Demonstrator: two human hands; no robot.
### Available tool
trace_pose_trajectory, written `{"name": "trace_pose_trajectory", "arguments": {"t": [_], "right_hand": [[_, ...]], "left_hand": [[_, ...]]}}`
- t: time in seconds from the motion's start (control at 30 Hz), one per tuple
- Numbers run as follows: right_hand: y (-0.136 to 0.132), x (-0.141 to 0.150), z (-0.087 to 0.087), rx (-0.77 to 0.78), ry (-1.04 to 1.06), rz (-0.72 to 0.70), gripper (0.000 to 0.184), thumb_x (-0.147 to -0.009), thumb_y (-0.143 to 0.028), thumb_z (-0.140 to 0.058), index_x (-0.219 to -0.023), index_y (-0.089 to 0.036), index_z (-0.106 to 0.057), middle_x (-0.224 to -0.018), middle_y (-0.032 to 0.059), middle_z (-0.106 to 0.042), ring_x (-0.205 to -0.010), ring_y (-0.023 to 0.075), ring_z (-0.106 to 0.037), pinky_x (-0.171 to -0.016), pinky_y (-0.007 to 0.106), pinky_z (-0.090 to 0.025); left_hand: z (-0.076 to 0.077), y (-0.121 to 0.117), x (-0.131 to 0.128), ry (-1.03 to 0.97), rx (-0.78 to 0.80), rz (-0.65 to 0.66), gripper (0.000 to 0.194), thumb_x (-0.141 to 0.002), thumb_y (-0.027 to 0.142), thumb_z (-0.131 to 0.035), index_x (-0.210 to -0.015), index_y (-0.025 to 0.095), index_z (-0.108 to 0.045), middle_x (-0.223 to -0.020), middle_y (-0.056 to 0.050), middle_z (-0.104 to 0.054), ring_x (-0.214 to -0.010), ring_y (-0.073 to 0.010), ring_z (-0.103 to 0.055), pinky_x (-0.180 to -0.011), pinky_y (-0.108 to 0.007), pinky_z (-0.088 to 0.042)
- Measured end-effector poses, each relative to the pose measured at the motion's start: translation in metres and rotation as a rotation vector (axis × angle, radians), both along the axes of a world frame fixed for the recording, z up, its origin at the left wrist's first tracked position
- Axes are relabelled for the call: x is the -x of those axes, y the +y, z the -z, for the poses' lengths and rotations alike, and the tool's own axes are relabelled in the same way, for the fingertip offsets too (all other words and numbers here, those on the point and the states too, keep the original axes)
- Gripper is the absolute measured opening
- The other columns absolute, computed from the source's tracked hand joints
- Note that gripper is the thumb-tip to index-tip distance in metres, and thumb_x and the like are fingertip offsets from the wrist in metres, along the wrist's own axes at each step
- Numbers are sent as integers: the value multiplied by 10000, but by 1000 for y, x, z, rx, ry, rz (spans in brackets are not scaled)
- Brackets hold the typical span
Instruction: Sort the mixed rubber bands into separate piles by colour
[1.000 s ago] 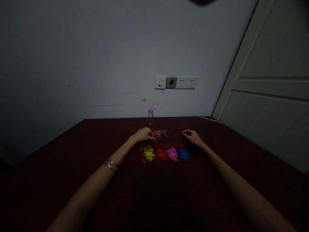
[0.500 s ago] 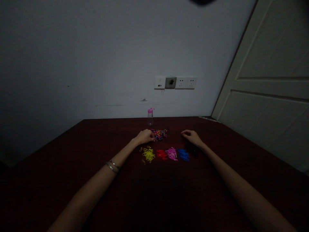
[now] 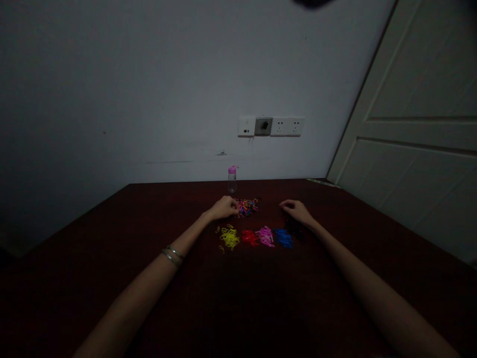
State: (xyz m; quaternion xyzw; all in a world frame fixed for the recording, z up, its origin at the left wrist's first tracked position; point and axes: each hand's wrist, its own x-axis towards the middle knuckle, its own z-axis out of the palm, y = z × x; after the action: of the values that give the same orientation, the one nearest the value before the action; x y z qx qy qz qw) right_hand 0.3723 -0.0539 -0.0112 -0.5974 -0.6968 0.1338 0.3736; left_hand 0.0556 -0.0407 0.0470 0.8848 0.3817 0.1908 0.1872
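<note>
My left hand (image 3: 224,207) is at the left edge of a mixed pile of small coloured rubber bands (image 3: 247,207). Its fingers are curled into a pinch against the pile; whatever is between them is too small to make out. On the right, my right hand (image 3: 296,211) rests low over the table, apart from the mixed pile. Its fingertips are drawn together, with their contents hidden. Nearer to me lie sorted heaps in a row: yellow bands (image 3: 229,237), red bands (image 3: 249,237), pink bands (image 3: 265,236), blue bands (image 3: 283,238) and dark bands (image 3: 296,232) beside my right wrist.
A clear bottle with a pink lid (image 3: 232,180) stands behind the mixed pile. The dark red table (image 3: 179,196) meets a grey wall with a row of sockets (image 3: 271,127). A pale panelled door (image 3: 410,129) is at the right.
My left hand has shifted very slightly at the mixed pile, its knuckles a little higher. My right hand and the sorted heaps look the same.
</note>
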Motion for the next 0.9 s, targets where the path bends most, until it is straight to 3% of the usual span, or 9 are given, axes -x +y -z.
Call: {"name": "trace_pose_trajectory", "arguments": {"t": [0.13,0.3,0.53,0.63,0.73,0.9], "right_hand": [[-2,1,-1,-1,-13,7,231,-699,-217,-494,-838,-148,-665,-860,64,-680,-795,185,-612,-775,290,-456],[-3,1,-2,-10,-18,-15,228,-706,-215,-487,-841,-155,-662,-854,56,-680,-793,182,-611,-767,289,-458],[0,1,1,-12,-29,-9,230,-702,-203,-486,-841,-154,-663,-881,58,-678,-799,175,-612,-771,277,-456],[0,1,1,-15,-37,-14,231,-699,-194,-487,-840,-152,-664,-888,62,-677,-810,177,-611,-791,286,-451],[-1,1,0,-18,-54,-12,234,-699,-191,-486,-843,-149,-666,-873,65,-678,-808,179,-612,-795,290,-450],[-1,6,-6,-11,-98,-2,228,-701,-192,-491,-844,-164,-667,-855,58,-679,-799,178,-612,-772,279,-455]], "left_hand": [[-6,-22,-25,-5,5,109,207,-687,244,-517,-687,108,-672,-576,-4,-565,-518,-75,-436,-501,-191,-289],[2,-44,-51,72,2,195,163,-677,224,-544,-721,153,-684,-604,-3,-601,-541,-86,-487,-501,-186,-297],[6,-40,-49,-30,20,208,225,-725,311,-549,-759,136,-686,-626,-7,-607,-557,-87,-482,-515,-187,-307],[3,-26,-38,-143,24,125,314,-752,386,-516,-750,120,-683,-630,-14,-601,-566,-91,-468,-520,-194,-309],[3,-5,-15,-261,20,-55,406,-771,448,-462,-711,106,-672,-578,-10,-568,-539,-92,-443,-512,-202,-305],[17,32,34,-465,63,-363,458,-756,491,-437,-668,97,-652,-457,17,-449,-467,-84,-378,-469,-203,-281]]}}
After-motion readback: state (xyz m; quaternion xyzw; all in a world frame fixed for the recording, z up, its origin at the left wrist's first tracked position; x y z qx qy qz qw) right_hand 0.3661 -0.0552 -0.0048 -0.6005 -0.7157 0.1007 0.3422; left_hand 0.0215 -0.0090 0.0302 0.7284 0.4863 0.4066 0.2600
